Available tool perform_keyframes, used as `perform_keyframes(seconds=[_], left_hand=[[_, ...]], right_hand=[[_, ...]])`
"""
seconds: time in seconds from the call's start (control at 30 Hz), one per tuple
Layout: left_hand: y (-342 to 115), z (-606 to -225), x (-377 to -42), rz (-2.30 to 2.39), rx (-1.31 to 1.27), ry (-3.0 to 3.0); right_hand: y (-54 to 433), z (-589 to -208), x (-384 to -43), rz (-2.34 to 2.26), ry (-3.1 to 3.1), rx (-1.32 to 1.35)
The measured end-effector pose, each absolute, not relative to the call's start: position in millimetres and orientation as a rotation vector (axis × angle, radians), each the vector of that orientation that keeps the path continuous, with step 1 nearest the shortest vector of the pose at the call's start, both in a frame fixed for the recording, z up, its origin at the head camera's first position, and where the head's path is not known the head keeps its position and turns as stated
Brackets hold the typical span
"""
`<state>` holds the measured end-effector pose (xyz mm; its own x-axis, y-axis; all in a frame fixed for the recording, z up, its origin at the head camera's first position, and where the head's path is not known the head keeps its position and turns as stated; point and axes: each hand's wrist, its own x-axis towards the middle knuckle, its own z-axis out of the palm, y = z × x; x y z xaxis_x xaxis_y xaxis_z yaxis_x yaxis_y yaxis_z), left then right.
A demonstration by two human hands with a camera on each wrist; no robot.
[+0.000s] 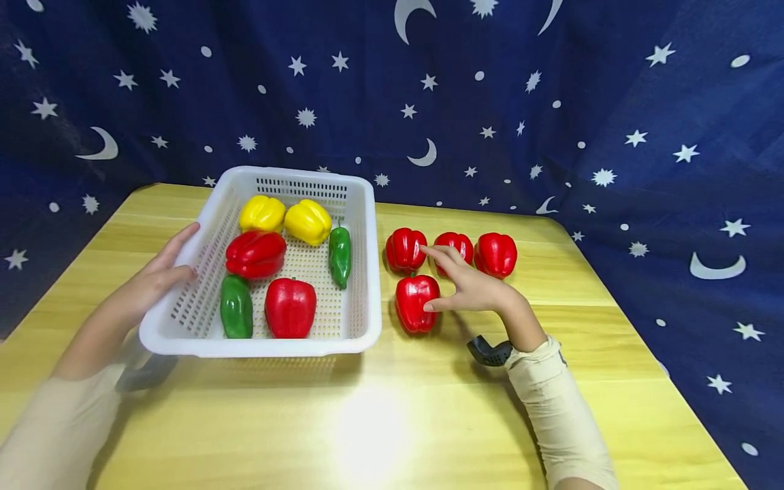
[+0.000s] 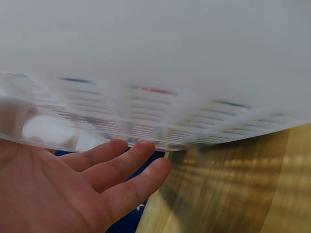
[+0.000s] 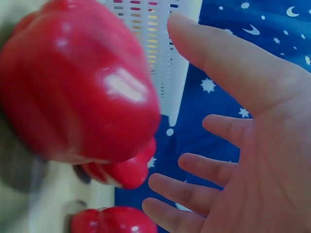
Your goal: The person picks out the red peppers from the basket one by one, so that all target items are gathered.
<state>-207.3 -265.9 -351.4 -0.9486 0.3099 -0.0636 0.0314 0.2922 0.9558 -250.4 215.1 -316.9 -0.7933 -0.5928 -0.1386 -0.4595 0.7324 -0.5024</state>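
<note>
My left hand (image 1: 143,292) is at the left rim of a white perforated plastic basket (image 1: 373,272), thumb over the rim. Its outstretched fingers lie along the outer wall in the left wrist view. The basket holds two yellow bell peppers (image 1: 308,222), two red bell peppers (image 1: 290,308), a dark green pepper (image 1: 236,306) and a slim green chili pepper (image 1: 339,257). With thumb and fingers spread, my right hand (image 1: 474,286) hovers beside a red bell pepper (image 3: 77,82) on the table, holding nothing.
Behind and beside my right hand sit three more red bell peppers (image 1: 496,255) on the wooden table (image 1: 257,422), right of the basket. A dark blue cloth (image 1: 367,95) with white stars and moons hangs along the table's far and right edges.
</note>
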Motion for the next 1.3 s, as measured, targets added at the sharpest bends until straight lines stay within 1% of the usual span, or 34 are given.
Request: perform_keyframes(seconds=[0.3, 0.57, 0.7, 1.03, 1.3], left_hand=[[-264, -348, -205, 1.726, 0.297, 2.301], [-264, -348, -206, 1.742, 0.294, 2.290], [-263, -349, -207, 1.773, 0.312, 2.269], [-262, -346, -205, 1.774, 0.319, 2.267], [-257, -344, -204, 1.807, 0.310, 2.240]], right_hand=[[196, -291, -257, -0.609, 2.677, -0.857], [171, -276, -265, -0.603, 2.649, -0.913], [154, -268, -265, -0.594, 2.658, -0.931], [101, -251, -266, -0.503, 2.604, -1.130], [57, -252, -262, -0.418, 2.517, -1.185]])
